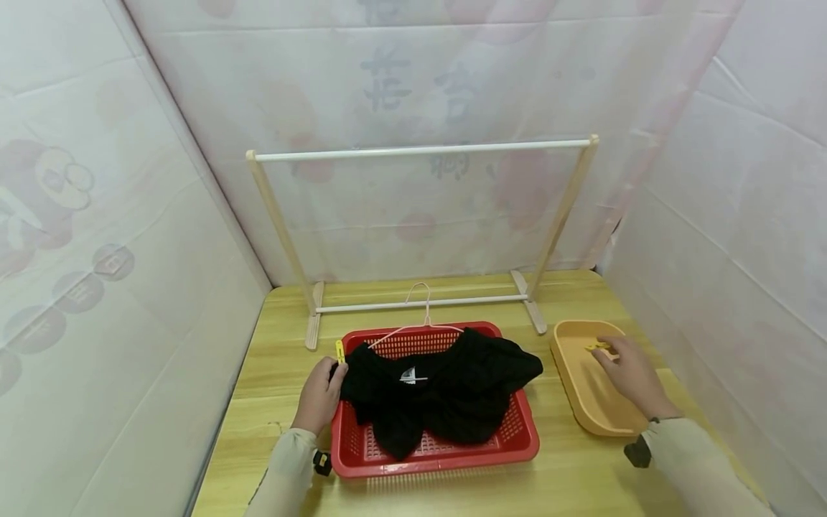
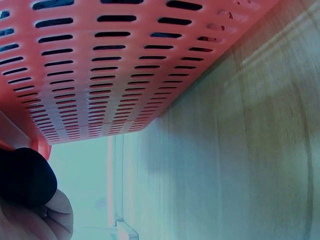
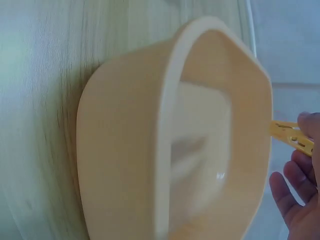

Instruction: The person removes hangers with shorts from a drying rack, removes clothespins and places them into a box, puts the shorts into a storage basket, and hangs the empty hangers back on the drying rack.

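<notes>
A black garment [image 1: 465,395] hangs on a pale pink hanger [image 1: 427,312], lying over the red basket [image 1: 439,467]. At its left shoulder my left hand [image 1: 319,395] grips the black cloth, where a yellow clothespin [image 1: 340,350] stands upright; the left wrist view shows dark cloth [image 2: 27,177] by the fingers. Over on the right, my right hand [image 1: 634,375] pinches another yellow clothespin [image 3: 292,136] between thumb and finger, above the pale orange tray [image 1: 571,384]. Its other fingers are loosely bent. A white label [image 1: 408,374] shows inside the neckline.
Behind the basket stands a rack with a white top bar [image 1: 420,151], wooden posts [image 1: 279,222] and a low white bar [image 1: 362,306]. The wooden table [image 1: 258,402] is bounded by printed white sheets [image 1: 129,323] at the back and sides.
</notes>
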Demonstrator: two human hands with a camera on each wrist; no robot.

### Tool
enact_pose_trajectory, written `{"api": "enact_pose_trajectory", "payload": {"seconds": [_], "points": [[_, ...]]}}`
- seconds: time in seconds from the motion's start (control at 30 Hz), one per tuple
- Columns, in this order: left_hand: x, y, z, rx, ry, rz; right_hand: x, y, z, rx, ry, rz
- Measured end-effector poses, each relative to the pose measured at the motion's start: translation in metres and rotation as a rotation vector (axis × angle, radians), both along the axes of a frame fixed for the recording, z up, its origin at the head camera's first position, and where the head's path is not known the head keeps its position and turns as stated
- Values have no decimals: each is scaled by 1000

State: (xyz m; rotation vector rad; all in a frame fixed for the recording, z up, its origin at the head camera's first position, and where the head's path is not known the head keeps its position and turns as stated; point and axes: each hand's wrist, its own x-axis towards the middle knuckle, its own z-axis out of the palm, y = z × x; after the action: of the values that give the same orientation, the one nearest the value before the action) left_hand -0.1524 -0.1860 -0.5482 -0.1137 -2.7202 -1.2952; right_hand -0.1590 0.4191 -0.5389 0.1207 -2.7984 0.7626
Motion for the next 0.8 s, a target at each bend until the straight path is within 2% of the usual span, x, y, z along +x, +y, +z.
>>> {"api": "enact_pose_trajectory", "payload": {"seconds": [0.27, 0.5, 0.8], "points": [[-2, -1, 1, 10, 10, -5, -4, 9, -4, -4, -68, -27], [-1, -2, 1, 17, 6, -4, -10, 15, -12, 34, -48, -13], [0, -1, -1, 25, 10, -9, -14, 16, -14, 22, -144, -31]]}}
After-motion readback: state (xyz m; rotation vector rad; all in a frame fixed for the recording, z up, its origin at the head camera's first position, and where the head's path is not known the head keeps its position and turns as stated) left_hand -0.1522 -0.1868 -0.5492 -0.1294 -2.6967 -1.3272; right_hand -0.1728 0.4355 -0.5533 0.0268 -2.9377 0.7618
